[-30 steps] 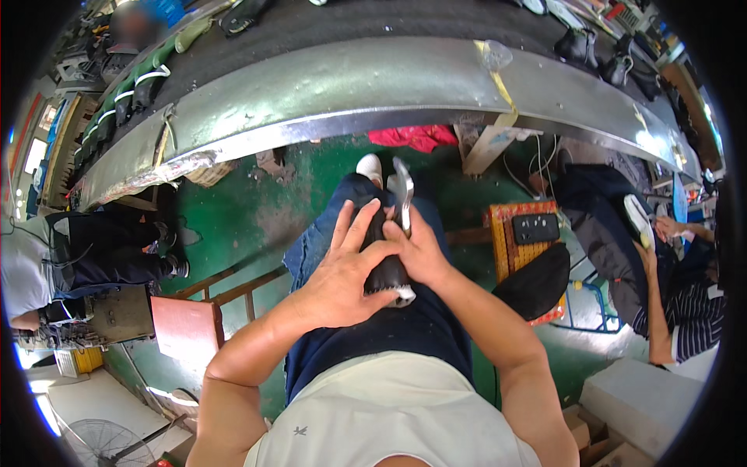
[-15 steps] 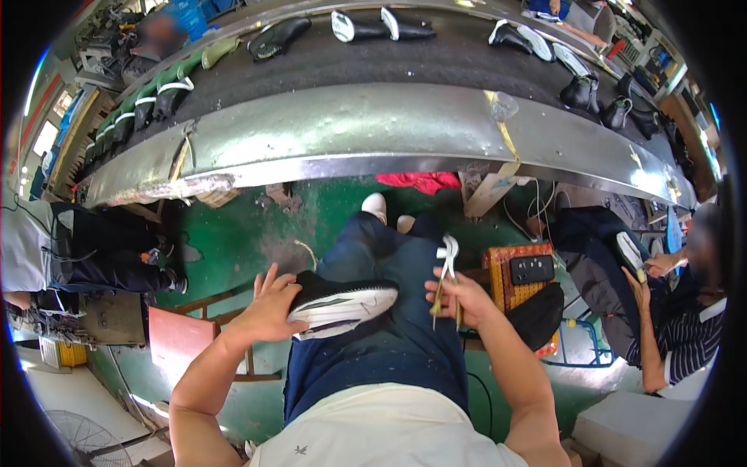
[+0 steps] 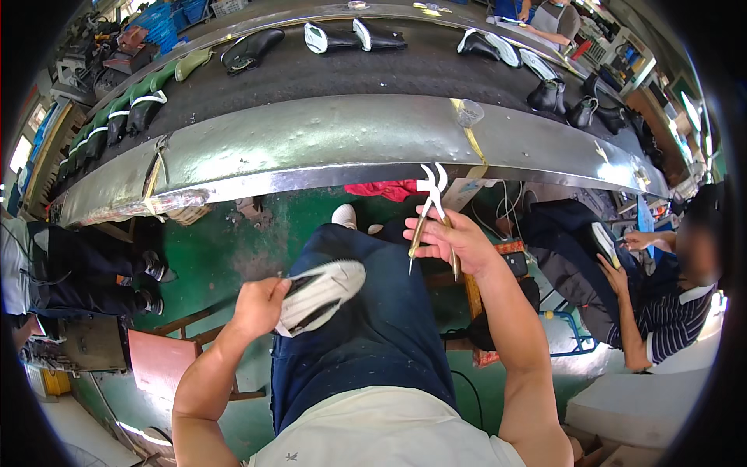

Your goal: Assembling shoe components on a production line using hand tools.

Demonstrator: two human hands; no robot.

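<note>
My left hand (image 3: 259, 308) is closed on the end of a black shoe with a white sole (image 3: 325, 296), thumb on top. The shoe hangs tilted over my left thigh, sole facing up; most of its black upper is hidden beneath. In my right hand (image 3: 459, 240) is a pair of pincers (image 3: 430, 204) with pale metal jaws and brass-coloured handles. The jaws point away from me and stand apart, overlapping the bench's front edge in view. One handle ends in a thin spike. My fingers are loosely bent around the handles, well apart from the shoe.
Ahead runs a metal-edged bench (image 3: 311, 140) with a dark belt (image 3: 311, 78) carrying several shoes and boots. A pink stool (image 3: 163, 356) stands at my left. At my right, a seated co-worker (image 3: 669, 311) handles a shoe; another person (image 3: 62, 268) stands far left.
My right hand has raised the pincers forward, toward the bench edge. My left hand has shifted its grip and turned the shoe, bringing it slightly left. The view has also shifted.
</note>
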